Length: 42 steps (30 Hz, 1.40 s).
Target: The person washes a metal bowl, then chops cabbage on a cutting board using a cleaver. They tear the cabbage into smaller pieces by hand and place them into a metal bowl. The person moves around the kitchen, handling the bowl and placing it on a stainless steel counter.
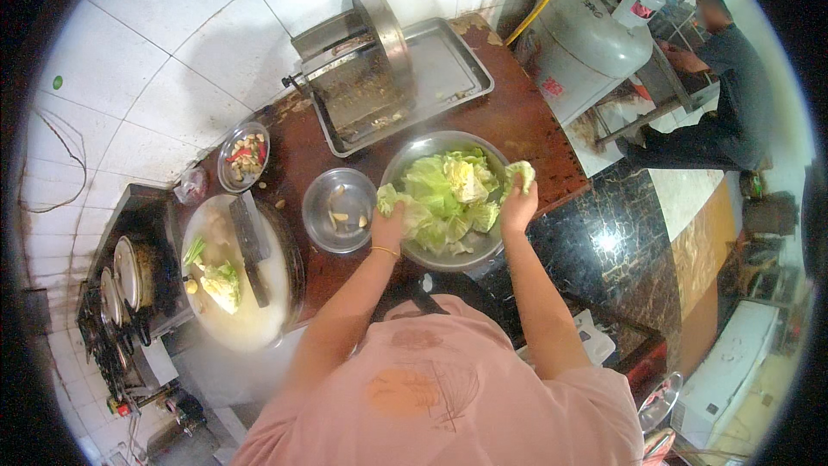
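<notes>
A metal bowl (446, 263) full of torn cabbage leaves (440, 194) stands before me at the front of the red-brown wooden table. My left hand (388, 225), with a thin band at the wrist, is closed on a pale green cabbage leaf (391, 198) at the bowl's left rim. At the right rim, my right hand (519, 207) grips another piece of cabbage (520, 175), raised a little above the rim. To the left, a cleaver (249, 233) lies on a round chopping board (272, 298), beside a cabbage chunk (221, 288).
A smaller metal bowl (339, 243) holds a few pale pieces. Behind it are a bowl of garlic and red chillies (244, 155) and a steel tray (446, 45) with a metal device. A gas cylinder (582, 39) stands back right; a person (737, 77) sits beyond it.
</notes>
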Available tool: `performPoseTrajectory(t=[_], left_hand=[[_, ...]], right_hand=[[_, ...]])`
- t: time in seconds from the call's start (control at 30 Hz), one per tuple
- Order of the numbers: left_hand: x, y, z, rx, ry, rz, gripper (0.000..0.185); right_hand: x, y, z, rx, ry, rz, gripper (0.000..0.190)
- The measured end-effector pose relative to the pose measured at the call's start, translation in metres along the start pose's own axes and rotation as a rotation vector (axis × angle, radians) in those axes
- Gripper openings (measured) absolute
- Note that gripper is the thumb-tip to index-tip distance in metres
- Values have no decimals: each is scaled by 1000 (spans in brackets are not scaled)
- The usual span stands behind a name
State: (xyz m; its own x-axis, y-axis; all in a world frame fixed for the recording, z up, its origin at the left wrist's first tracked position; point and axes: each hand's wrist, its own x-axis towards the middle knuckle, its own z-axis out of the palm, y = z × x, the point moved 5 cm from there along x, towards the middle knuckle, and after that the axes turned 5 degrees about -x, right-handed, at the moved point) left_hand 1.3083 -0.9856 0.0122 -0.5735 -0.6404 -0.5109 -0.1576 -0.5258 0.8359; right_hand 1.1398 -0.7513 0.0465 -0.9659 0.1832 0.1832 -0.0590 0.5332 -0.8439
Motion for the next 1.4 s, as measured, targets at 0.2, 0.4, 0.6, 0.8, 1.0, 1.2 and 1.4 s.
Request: performPoseTrajectory(t=[0.2,0.4,0.6,0.8,1.0,1.2,1.4], left_hand=[[-1,1,11,151,-163,-49,80],[-2,10,30,386,-42,53,86],[0,15,31,542,112,57,68],[-2,9,29,302,125,194,79],[6,14,4,478,46,10,68],[16,16,11,676,-4,423,63],[17,9,26,1067,-48,735,96]], right_hand=[[-32,-1,32,-468,-416,-288,54],[-94,-64,42,-44,-755,-13,53],[-113,-83,51,-168,-672,-117,44],[-129,-45,66,583,-755,725,43],[-101,-15,32,-115,-1006,400,58],[-80,-18,10,-339,-958,-184,51],[-44,-49,25,-554,-603,-553,57]])
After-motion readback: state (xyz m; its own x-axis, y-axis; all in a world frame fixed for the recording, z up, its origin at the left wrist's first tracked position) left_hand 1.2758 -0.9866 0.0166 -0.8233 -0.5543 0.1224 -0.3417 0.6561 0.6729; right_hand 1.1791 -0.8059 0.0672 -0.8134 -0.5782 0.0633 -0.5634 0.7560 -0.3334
